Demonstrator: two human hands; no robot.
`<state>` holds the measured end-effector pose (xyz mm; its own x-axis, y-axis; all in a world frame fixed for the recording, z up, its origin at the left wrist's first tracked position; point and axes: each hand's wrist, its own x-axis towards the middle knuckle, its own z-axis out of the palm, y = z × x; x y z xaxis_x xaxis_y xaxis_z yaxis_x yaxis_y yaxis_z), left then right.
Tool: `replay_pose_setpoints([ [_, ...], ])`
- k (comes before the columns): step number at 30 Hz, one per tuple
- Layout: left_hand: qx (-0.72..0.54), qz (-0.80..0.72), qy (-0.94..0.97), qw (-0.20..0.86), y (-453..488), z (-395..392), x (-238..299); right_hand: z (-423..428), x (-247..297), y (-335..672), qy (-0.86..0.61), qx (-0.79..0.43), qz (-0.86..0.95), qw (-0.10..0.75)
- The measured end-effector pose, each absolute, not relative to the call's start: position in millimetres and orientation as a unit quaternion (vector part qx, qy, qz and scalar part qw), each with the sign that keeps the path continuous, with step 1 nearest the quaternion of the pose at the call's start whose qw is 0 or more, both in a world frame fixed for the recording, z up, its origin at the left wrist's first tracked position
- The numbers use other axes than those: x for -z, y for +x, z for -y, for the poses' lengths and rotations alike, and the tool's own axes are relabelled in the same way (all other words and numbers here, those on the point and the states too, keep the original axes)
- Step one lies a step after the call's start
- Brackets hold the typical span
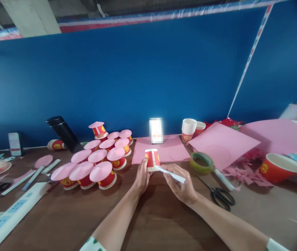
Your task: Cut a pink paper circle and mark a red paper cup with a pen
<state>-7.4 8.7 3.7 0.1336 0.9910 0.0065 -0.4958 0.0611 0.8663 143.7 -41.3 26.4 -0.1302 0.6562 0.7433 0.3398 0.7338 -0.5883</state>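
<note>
My left hand (142,177) is closed round a small red paper cup (152,160) with yellow print and a white rim. My right hand (181,184) grips a slim white pen (174,176). The pen's tip is at the lower edge of the cup; whether it touches cannot be made out. Behind the cup lie pink paper sheets (141,153). To the left of my hands stand several upturned red cups (109,181), each topped with a pink paper cone (101,170).
At right are a tape roll (201,162), black scissors (221,198), another white pen (224,180), pink scraps (253,176), white-lipped paper cups (189,130) and a big red paper bucket (275,170). At left are a black flask (65,134) and a power strip (12,212). A blue partition (148,76) closes off the back.
</note>
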Motion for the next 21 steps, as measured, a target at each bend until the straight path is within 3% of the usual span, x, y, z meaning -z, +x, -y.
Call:
replay_pose_setpoints([
  [21,-0.573,-0.346,0.398,0.627,-5,-9,3,37,-24,142,-0.360,-0.158,0.718,0.575],
])
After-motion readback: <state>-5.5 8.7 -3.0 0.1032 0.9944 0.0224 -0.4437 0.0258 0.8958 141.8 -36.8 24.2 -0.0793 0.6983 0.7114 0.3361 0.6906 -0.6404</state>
